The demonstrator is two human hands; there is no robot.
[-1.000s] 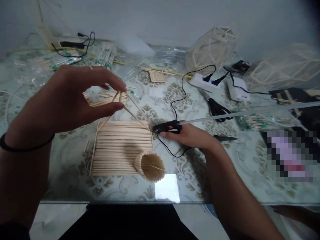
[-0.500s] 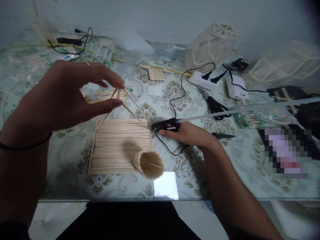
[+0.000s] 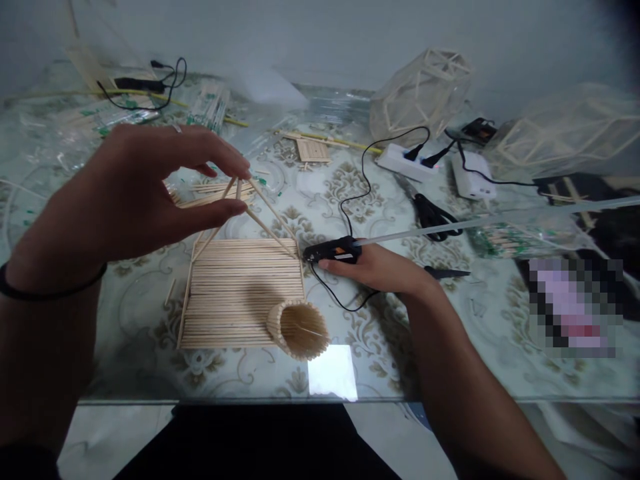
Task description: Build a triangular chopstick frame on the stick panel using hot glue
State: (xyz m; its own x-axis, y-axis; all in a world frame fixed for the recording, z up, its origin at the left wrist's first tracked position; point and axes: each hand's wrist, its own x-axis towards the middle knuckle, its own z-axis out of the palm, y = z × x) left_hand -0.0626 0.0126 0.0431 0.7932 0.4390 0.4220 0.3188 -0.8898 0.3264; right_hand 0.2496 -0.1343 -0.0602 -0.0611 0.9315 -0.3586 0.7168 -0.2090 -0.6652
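My left hand (image 3: 150, 193) pinches the top of a frame of thin wooden sticks (image 3: 270, 223), thumb and fingers closed about its peak. The frame's lower ends meet the back corners of a flat panel of sticks (image 3: 240, 287) laid side by side. My right hand (image 3: 370, 267) grips a black hot glue gun (image 3: 333, 251), its nozzle at the panel's back right corner, by a stick's foot. A long clear glue stick (image 3: 450, 227) juts from the gun's rear. On the panel's front right corner rests a round cup built of sticks (image 3: 300, 329).
Black scissors (image 3: 433, 215) and a white power strip (image 3: 407, 162) lie to the right. Behind stand polyhedral stick frames (image 3: 423, 97). A small stick panel (image 3: 313, 149) lies mid-back, bagged sticks (image 3: 207, 107) back left. The gun's cord (image 3: 367, 177) crosses the table.
Almost nothing differs. Both hands keep their places, the left at the frame's peak and the right with the glue gun at the panel's corner.
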